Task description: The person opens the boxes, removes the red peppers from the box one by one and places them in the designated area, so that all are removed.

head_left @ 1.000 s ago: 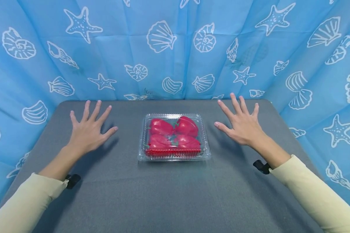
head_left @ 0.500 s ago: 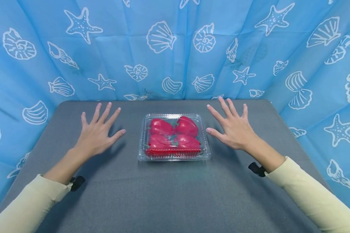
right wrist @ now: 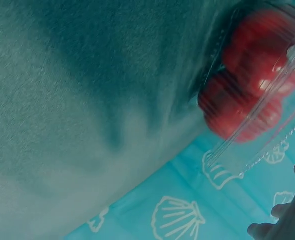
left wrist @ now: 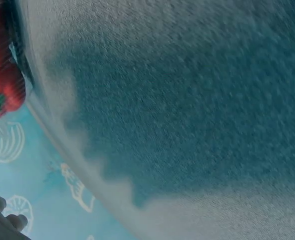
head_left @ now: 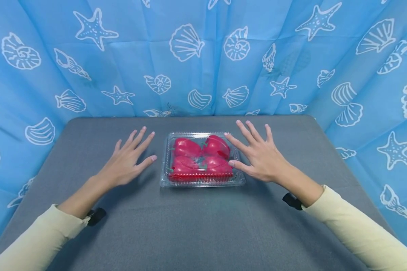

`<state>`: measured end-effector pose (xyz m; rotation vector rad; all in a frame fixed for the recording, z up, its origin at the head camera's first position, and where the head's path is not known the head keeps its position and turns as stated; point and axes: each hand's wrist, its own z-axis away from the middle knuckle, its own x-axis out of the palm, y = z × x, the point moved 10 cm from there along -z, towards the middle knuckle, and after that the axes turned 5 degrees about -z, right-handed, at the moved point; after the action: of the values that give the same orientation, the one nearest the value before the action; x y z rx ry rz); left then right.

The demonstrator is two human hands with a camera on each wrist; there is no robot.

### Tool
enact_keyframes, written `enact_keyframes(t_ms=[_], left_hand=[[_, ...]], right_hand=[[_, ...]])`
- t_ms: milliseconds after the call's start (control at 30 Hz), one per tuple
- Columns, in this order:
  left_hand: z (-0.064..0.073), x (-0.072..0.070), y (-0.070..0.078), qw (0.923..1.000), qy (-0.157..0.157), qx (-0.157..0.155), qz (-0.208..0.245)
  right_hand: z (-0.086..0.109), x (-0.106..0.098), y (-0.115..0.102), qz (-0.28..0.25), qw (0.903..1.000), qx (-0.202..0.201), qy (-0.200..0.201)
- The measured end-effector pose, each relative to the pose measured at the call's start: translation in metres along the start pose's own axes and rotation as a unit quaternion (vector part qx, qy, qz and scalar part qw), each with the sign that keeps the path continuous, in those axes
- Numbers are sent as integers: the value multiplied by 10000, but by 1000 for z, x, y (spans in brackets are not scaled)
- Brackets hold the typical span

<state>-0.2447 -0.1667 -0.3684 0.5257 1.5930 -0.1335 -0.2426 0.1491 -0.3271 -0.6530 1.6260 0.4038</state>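
A clear plastic clamshell box (head_left: 203, 184) sits mid-table, its lid down over several shiny red bell peppers (head_left: 187, 147) with green stems. My left hand (head_left: 122, 162), fingers spread and palm downward, hovers left of the box; its thumb tip comes near the left wall. On the other side my right hand (head_left: 262, 158) also has spread fingers, and its thumb and index tips overlap the box's right edge in the head view. Both hands hold nothing. The right wrist view shows the peppers (right wrist: 242, 105) through the plastic; the left wrist view catches only a pepper (left wrist: 10, 90) at its margin.
A grey cloth-covered table (head_left: 203, 229) lies under everything. Behind it and along both sides hangs a blue curtain (head_left: 129, 56) with white shell and starfish prints. Dark wrist-worn cameras (head_left: 96, 216) show at both cuffs.
Both hands have moved inward and slightly nearer to me, the left hand rightward and the right hand leftward onto the box's edge in view. The box has stayed in place.
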Motion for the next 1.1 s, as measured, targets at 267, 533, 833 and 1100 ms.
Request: enact_keyframes(t_ms=[267,533,833,1100], left_hand=[[1,10,14,9992,-213,101,333],[6,21,26,9961,-368,293,753],[8,29,27,9854,-611,144,1582],[8,31,31,9589,-588,203,2768]], right_hand=[[0,13,-21,-163,9991,-221,-327],[1,23,-44,-405,9965,-578,-446],[3,33,-59,-618,9924,-947,-477],[0,38,-73,-643,9890,-1223,-535]])
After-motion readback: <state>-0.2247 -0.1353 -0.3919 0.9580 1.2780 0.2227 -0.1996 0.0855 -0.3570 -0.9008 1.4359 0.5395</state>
